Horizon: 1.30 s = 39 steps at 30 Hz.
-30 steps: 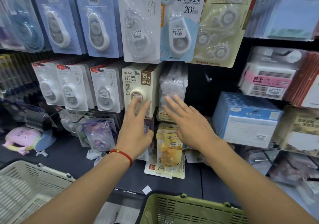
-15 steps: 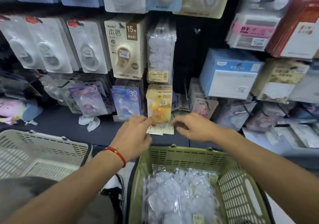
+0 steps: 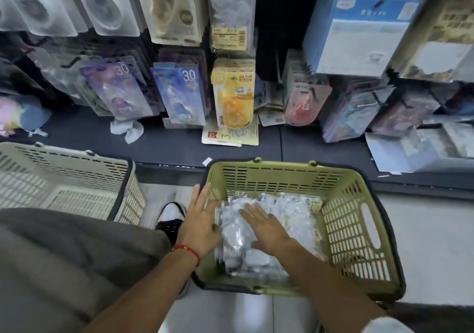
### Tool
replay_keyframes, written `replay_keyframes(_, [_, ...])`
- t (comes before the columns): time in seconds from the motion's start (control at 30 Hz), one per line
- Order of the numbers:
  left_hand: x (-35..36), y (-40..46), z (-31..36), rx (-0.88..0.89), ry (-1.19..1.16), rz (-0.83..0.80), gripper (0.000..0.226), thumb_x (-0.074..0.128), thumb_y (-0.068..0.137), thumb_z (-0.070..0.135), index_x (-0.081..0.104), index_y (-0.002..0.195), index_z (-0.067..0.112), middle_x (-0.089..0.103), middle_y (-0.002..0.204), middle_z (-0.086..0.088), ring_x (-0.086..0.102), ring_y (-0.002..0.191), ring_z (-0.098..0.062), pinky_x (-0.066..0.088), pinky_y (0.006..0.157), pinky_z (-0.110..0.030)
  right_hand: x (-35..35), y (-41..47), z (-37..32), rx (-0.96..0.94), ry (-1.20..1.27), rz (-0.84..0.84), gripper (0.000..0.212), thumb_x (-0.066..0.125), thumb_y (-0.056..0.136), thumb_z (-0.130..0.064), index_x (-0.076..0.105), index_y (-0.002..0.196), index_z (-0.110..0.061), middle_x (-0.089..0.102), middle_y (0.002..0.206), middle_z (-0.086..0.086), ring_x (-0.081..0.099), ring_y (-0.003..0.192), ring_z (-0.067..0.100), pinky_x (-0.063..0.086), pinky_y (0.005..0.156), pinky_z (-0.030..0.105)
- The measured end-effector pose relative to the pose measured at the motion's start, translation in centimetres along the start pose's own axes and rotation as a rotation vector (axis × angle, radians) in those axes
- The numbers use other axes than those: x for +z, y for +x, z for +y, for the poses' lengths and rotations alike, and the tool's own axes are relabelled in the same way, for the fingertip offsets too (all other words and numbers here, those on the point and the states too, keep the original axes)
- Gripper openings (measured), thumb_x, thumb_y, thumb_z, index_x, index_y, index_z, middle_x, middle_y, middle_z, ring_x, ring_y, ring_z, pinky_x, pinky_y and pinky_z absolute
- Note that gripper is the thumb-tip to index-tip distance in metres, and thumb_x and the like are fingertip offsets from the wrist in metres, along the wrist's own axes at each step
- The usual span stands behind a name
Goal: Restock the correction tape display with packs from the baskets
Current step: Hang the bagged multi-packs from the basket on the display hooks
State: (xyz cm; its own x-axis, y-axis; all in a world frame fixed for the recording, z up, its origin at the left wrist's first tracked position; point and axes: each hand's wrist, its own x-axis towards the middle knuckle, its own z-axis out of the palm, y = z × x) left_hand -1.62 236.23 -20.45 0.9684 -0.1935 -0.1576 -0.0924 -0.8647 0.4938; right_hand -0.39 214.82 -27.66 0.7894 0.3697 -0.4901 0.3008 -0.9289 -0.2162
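A green basket (image 3: 359,220) stands on the floor below the shelf, filled with clear correction tape packs (image 3: 289,214). My left hand (image 3: 201,223) reaches over the basket's left wall, fingers straight, at the edge of the pile. My right hand (image 3: 266,226) lies flat on top of the packs with fingers spread. Neither hand holds a pack. Above, the correction tape display (image 3: 169,7) hangs in rows on hooks, with a matching column of clear packs (image 3: 230,9) in the middle.
A beige basket (image 3: 64,179) sits at left on the floor. The dark shelf ledge (image 3: 159,148) holds loose packs (image 3: 230,135) and a crumpled white scrap (image 3: 128,129). Blue boxes (image 3: 356,25) hang at right. My shoe (image 3: 171,217) is beside the green basket.
Both hands left the display, dropped past the shelf ledge and came down into the green basket. The view tilted down from the hooks to the floor.
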Motion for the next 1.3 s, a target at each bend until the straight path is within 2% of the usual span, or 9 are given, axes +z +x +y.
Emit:
replay_keyframes(0.3, [0.0, 0.7, 0.7, 0.125, 0.215, -0.036, 0.057, 0.063, 0.102, 0.038, 0.048, 0.154, 0.023, 0.026, 0.173, -0.004, -0.011, 0.162, -0.038, -0.008, 0.130, -0.045, -3.7, -0.5, 3.8, -0.040, 0.470, 0.043, 0.051, 0.071, 0.099, -0.042, 0.063, 0.145, -0.023, 0.057, 0.155, 0.000, 0.053, 0.141, 0.023, 0.042, 0.117, 0.040])
replay_keyframes(0.43, [-0.3, 1.1, 2.3, 0.179, 0.202, -0.241, 0.074, 0.063, 0.100, 0.052, 0.032, 0.163, 0.029, 0.045, 0.161, -0.008, 0.031, 0.156, -0.031, 0.025, 0.129, -0.046, -7.4, -1.6, 4.3, -0.105, 0.608, 0.113, 0.028, 0.072, 0.097, -0.045, 0.079, 0.118, -0.029, 0.077, 0.123, -0.011, 0.068, 0.110, 0.007, 0.054, 0.099, 0.035])
replay_keyframes(0.5, [-0.7, 1.2, 3.3, 0.082, -0.018, -0.201, 0.056, 0.070, 0.098, 0.040, 0.049, 0.150, 0.031, 0.070, 0.110, -0.001, 0.069, 0.108, -0.020, 0.058, 0.089, -0.035, -8.6, -1.7, 4.1, -0.114, 0.668, 0.127, 0.019, 0.077, 0.092, -0.047, 0.082, 0.103, -0.033, 0.080, 0.102, -0.014, 0.072, 0.099, 0.010, 0.057, 0.093, 0.038])
replay_keyframes(0.6, [-1.9, 1.7, 3.8, -0.101, -0.212, -0.008, 0.019, 0.078, 0.092, 0.025, 0.068, 0.105, 0.035, 0.063, 0.069, 0.007, 0.059, 0.061, -0.010, 0.047, 0.052, -0.026, -8.8, -1.4, 3.3, -0.019, 0.750, 0.424, 0.024, 0.081, 0.086, -0.053, 0.076, 0.096, -0.031, 0.076, 0.101, -0.013, 0.068, 0.100, 0.014, 0.054, 0.091, 0.036])
replay_keyframes(0.7, [-3.4, 1.8, 3.2, -0.313, -0.384, 0.082, 0.025, 0.080, 0.087, 0.010, 0.060, 0.086, 0.025, 0.070, 0.079, 0.000, 0.069, 0.071, -0.022, 0.060, 0.061, -0.037, -7.3, -1.0, 2.6, 0.137, 0.636, 0.737, 0.030, 0.065, 0.103, -0.039, 0.065, 0.125, -0.018, 0.062, 0.129, 0.000, 0.056, 0.122, 0.017, 0.046, 0.103, 0.034])
replay_keyframes(0.87, [-4.3, 0.7, 2.0, -0.558, -0.909, 0.148, 0.037, 0.071, 0.087, -0.017, 0.049, 0.098, 0.010, 0.072, 0.104, -0.014, 0.075, 0.087, -0.031, 0.066, 0.073, -0.053, -1.5, -0.3, 1.0, 0.014, 0.183, -0.014, 0.087, 0.074, 0.097, -0.032, 0.023, 0.166, -0.019, 0.012, 0.176, 0.008, 0.019, 0.161, 0.030, 0.025, 0.128, 0.050])
replay_keyframes(0.97, [-4.1, -0.1, 2.2, -0.544, -1.058, 0.104, 0.050, 0.064, 0.088, -0.025, 0.053, 0.120, 0.012, 0.071, 0.113, -0.013, 0.074, 0.096, -0.031, 0.067, 0.065, -0.040, 2.0, 0.4, -0.8, -0.003, 0.084, -0.065, 0.122, 0.081, 0.091, -0.034, -0.013, 0.167, -0.019, -0.024, 0.174, 0.008, -0.014, 0.162, 0.029, 0.003, 0.131, 0.049])
replay_keyframes(1.13, [-3.4, -0.6, 2.4, -0.547, -1.155, 0.085, 0.049, 0.060, 0.095, -0.014, 0.058, 0.129, 0.021, 0.074, 0.116, -0.007, 0.075, 0.099, -0.025, 0.067, 0.073, -0.040, 0.3, 0.2, 0.5, 0.016, 0.371, -0.022, 0.094, 0.069, 0.099, -0.040, 0.008, 0.169, -0.024, 0.005, 0.177, 0.005, 0.018, 0.161, 0.029, 0.020, 0.131, 0.046])
replay_keyframes(1.3, [-2.2, 0.2, 3.1, -0.643, -1.187, 0.138, 0.022, 0.057, 0.099, 0.002, 0.058, 0.102, 0.024, 0.074, 0.107, -0.012, 0.075, 0.090, -0.031, 0.064, 0.063, -0.040, -3.9, -2.7, 3.1, 0.266, 1.131, 0.275, 0.035, 0.053, 0.106, -0.039, 0.055, 0.137, -0.024, 0.060, 0.141, 0.006, 0.065, 0.113, 0.022, 0.053, 0.100, 0.043])
